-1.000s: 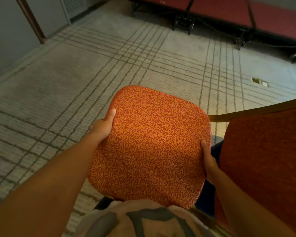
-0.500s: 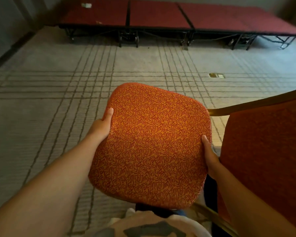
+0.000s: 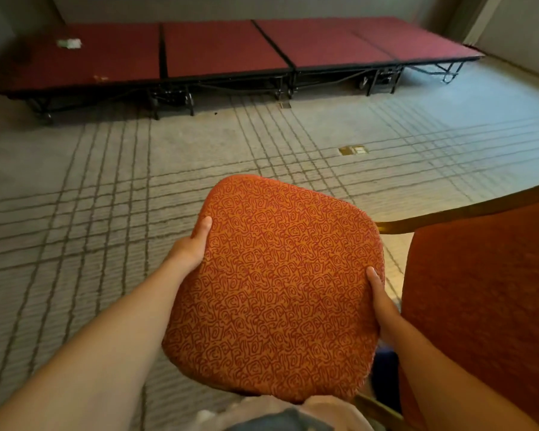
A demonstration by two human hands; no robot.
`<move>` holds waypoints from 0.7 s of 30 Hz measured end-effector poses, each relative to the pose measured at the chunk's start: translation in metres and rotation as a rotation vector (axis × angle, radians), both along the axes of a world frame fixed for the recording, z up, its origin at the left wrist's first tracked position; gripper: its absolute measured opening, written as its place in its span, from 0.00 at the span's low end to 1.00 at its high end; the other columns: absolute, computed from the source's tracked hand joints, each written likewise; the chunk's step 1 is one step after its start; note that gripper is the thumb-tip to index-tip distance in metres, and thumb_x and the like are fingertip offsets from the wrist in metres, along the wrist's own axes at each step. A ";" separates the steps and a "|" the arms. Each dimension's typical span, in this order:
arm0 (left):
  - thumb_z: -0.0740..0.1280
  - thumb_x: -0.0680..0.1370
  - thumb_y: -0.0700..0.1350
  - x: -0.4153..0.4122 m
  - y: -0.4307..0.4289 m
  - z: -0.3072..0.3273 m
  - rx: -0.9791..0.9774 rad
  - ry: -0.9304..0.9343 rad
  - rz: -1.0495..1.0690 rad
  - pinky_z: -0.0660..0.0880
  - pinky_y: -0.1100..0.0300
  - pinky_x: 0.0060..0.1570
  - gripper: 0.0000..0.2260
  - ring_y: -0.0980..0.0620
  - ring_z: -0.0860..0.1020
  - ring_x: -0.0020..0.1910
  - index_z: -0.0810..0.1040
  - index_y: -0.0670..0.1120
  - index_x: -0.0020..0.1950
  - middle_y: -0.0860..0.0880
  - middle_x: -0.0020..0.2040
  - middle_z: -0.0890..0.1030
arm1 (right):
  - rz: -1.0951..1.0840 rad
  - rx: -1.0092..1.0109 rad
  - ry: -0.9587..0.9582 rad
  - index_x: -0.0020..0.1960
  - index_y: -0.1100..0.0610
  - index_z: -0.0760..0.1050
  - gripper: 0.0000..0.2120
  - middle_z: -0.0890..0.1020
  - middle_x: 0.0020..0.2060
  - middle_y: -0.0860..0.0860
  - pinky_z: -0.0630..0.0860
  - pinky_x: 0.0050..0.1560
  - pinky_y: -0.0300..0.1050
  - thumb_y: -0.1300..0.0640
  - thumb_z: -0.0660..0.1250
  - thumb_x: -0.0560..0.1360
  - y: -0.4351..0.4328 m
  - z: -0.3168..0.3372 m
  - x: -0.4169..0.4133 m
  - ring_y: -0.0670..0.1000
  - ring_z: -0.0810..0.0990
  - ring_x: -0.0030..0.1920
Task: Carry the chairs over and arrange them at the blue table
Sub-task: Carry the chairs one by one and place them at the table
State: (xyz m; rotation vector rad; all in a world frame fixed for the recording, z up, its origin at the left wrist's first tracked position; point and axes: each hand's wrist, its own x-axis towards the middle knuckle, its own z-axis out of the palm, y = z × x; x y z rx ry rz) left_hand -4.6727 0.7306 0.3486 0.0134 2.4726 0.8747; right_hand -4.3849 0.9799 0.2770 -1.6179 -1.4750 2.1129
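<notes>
Since half a second ago the view has tipped up and swung, so the red stage [image 3: 224, 48] now runs across the whole top and the chair seat [image 3: 277, 290] sits lower in view, with both hands at the same places on its edges. On the stage's left end lies a small white scrap [image 3: 69, 42], too blurred to identify. The grey carpet [image 3: 106, 181], crossed by dark lines, stretches from the stage's dark legs down to the person.

The left grip [image 3: 190, 247] holds the seat's left edge. Its thumb lies flat on the patterned orange fabric and its fingers are hidden underneath. The seat is square with rounded corners and tilted, its far edge toward the stage and its near edge just above the pale shirt [image 3: 277, 412] at the bottom. The chair's legs are hidden beneath it, so I cannot tell whether it clears the carpet.

Beyond the seat, a brass floor plate [image 3: 352, 149] is set into the carpet. The right grip [image 3: 381, 303] clasps the seat's right edge, thumb on top and fingers tucked below. Just beside that hand rises the chair's plain orange backrest [image 3: 486, 306], topped by a gold frame rail [image 3: 448, 214].
</notes>
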 end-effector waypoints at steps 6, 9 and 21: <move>0.46 0.73 0.74 -0.077 0.092 -0.003 -0.051 -0.037 -0.077 0.65 0.51 0.66 0.45 0.38 0.70 0.68 0.73 0.38 0.69 0.34 0.68 0.72 | -0.041 0.018 0.036 0.76 0.47 0.63 0.71 0.75 0.66 0.55 0.69 0.68 0.61 0.15 0.63 0.37 0.060 0.019 -0.061 0.60 0.74 0.63; 0.48 0.74 0.73 -0.105 0.137 -0.006 -0.033 -0.047 -0.124 0.66 0.51 0.66 0.44 0.38 0.71 0.68 0.73 0.37 0.68 0.34 0.67 0.72 | -0.093 -0.023 -0.005 0.76 0.50 0.63 0.73 0.76 0.66 0.57 0.70 0.65 0.60 0.16 0.64 0.36 0.081 0.020 -0.079 0.60 0.75 0.61; 0.50 0.73 0.73 -0.243 0.397 -0.019 0.032 -0.100 -0.510 0.65 0.51 0.67 0.43 0.38 0.71 0.68 0.73 0.37 0.68 0.34 0.67 0.73 | -0.602 -0.024 0.068 0.73 0.49 0.68 0.52 0.80 0.59 0.54 0.72 0.62 0.55 0.22 0.65 0.57 0.197 0.012 -0.171 0.57 0.79 0.53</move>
